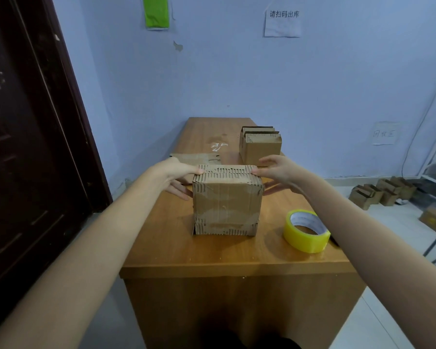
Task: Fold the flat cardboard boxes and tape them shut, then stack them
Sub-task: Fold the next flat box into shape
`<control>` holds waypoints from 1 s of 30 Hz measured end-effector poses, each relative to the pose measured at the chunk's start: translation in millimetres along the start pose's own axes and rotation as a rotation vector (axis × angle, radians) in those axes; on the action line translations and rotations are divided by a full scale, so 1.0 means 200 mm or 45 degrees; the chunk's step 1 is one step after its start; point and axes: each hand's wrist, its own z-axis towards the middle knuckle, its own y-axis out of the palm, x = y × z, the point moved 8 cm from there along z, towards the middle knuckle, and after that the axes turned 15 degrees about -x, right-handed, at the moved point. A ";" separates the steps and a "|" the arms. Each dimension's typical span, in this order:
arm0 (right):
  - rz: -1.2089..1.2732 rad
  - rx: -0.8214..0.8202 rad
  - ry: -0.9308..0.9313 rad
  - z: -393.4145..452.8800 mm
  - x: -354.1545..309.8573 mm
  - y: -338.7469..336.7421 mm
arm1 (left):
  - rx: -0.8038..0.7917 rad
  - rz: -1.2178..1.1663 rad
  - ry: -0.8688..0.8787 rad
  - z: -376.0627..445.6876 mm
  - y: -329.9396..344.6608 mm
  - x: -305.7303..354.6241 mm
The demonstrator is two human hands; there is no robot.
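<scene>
Worn brown box (227, 205) upright mid-table, top flaps folded shut, torn corrugated edges. Second box (261, 145) farther back right. Flat cardboard (195, 158) behind left. Yellow tape roll (306, 230) right, near edge.

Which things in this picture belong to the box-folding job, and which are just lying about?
Job:
worn brown cardboard box held between left hand and right hand
yellow tape roll
flat cardboard piece
far folded cardboard box

Lying about:
green wall item
white paper notice
</scene>
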 end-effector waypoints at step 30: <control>0.626 -0.327 0.022 -0.01 0.32 0.28 | 0.047 0.004 0.954 -0.14 0.24 -0.27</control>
